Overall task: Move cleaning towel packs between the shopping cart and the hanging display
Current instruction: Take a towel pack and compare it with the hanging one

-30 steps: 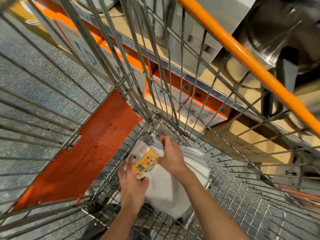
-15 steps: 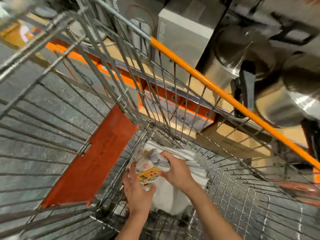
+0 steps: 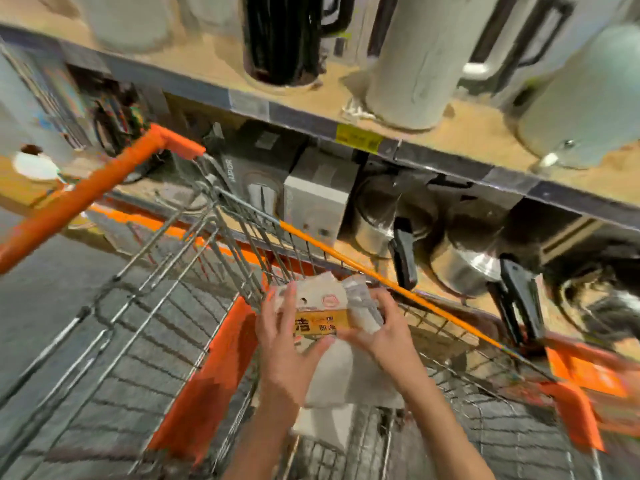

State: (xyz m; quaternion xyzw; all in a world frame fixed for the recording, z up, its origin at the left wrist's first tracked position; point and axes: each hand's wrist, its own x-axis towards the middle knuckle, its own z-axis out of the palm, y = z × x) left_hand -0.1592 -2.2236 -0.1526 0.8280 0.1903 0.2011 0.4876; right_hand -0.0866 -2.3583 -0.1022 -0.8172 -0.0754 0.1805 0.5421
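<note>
A white cleaning towel pack [image 3: 343, 372] with a yellow label is held up above the wire shopping cart [image 3: 194, 258], at about the height of the cart's rim. My left hand [image 3: 289, 337] grips its left side with fingers over the front. My right hand [image 3: 377, 329] grips its right side, thumb under the label. The lower white part of the pack hangs down between my forearms. The frame is blurred. No hanging display shows.
The cart has an orange handle [image 3: 86, 195], an orange side rail [image 3: 388, 282] and an orange child-seat flap [image 3: 211, 379]. Behind it a store shelf [image 3: 360, 136] carries kettles above and steel pots [image 3: 464, 265] and boxes [image 3: 315, 202] below.
Both hands have lifted the towel pack from the cart's bottom up to rim height. The view has swung upward from the cart floor to the shelves.
</note>
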